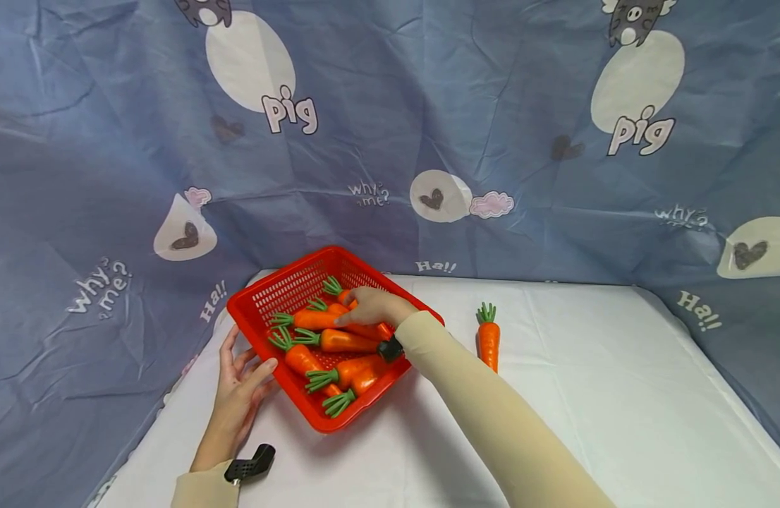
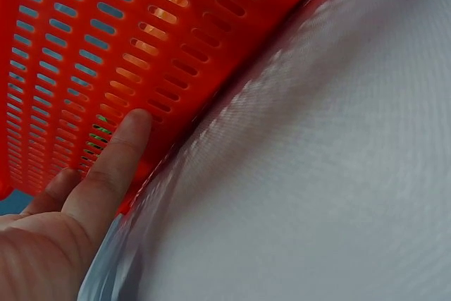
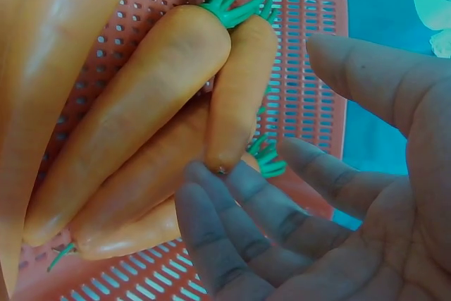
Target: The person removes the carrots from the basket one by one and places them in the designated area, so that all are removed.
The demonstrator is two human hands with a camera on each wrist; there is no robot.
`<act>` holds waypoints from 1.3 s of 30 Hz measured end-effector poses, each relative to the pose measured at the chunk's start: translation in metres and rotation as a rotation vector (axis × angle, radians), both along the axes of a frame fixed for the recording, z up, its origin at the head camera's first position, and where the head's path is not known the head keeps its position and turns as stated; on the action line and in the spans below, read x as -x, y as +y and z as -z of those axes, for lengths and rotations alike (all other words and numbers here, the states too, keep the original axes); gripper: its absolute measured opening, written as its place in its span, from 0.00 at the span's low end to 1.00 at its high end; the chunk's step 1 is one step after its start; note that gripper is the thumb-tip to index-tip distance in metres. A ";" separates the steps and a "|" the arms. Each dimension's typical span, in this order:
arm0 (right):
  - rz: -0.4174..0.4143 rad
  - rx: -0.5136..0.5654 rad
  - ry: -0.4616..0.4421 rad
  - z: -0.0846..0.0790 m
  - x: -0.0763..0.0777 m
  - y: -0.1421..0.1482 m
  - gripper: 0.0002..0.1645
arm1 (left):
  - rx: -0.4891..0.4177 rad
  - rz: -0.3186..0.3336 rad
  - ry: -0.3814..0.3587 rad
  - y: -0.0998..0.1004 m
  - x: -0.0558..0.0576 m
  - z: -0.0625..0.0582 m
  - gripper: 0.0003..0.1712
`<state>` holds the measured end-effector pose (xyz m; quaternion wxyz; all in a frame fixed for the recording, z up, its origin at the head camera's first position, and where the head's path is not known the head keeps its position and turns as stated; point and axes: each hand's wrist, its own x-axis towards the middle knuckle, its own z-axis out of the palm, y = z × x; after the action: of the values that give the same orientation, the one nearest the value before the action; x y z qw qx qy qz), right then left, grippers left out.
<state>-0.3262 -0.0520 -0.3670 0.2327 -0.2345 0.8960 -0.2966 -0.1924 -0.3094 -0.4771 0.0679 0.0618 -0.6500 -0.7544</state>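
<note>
A red plastic basket [image 1: 282, 381] with slotted walls holds several orange carrots [image 1: 348, 341] with green tops. My left hand [image 1: 240, 391] is at the basket's near left side, thumb by the rim. In the left wrist view, a straight finger [image 2: 130, 135] rests against the outside of the slotted wall. My right hand [image 1: 374, 307] reaches inside the basket over the carrots. The right wrist view shows its fingers [image 3: 211, 234] spread apart, the palm holding nothing, with fingertips right at the lower end of one carrot [image 3: 239, 93].
A single carrot [image 1: 489, 342] lies on the white tablecloth [image 1: 618, 395], right of the basket. Behind the table hangs a blue printed curtain [image 1: 364, 127], close to the basket's far corner. My right sleeve [image 1: 485, 402] crosses over the basket's right rim.
</note>
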 end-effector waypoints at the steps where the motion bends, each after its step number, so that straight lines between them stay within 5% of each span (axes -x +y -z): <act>1: -0.002 -0.004 0.001 0.000 0.000 0.000 0.39 | 0.002 0.002 0.004 0.000 0.000 0.000 0.55; 14: 0.014 -0.004 -0.036 0.001 -0.001 -0.010 0.38 | 0.005 0.005 0.015 0.002 0.002 0.003 0.55; 25: 0.030 -0.072 0.022 0.002 -0.006 -0.033 0.36 | 0.011 0.004 0.018 0.002 0.001 0.003 0.55; 39: 0.176 -0.090 0.027 0.005 -0.008 -0.055 0.27 | -0.010 0.000 -0.010 0.001 0.001 0.000 0.56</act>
<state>-0.3181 -0.1069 -0.3719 0.2040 -0.1483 0.9286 -0.2722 -0.1935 -0.3081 -0.4771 0.0642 0.0658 -0.6465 -0.7574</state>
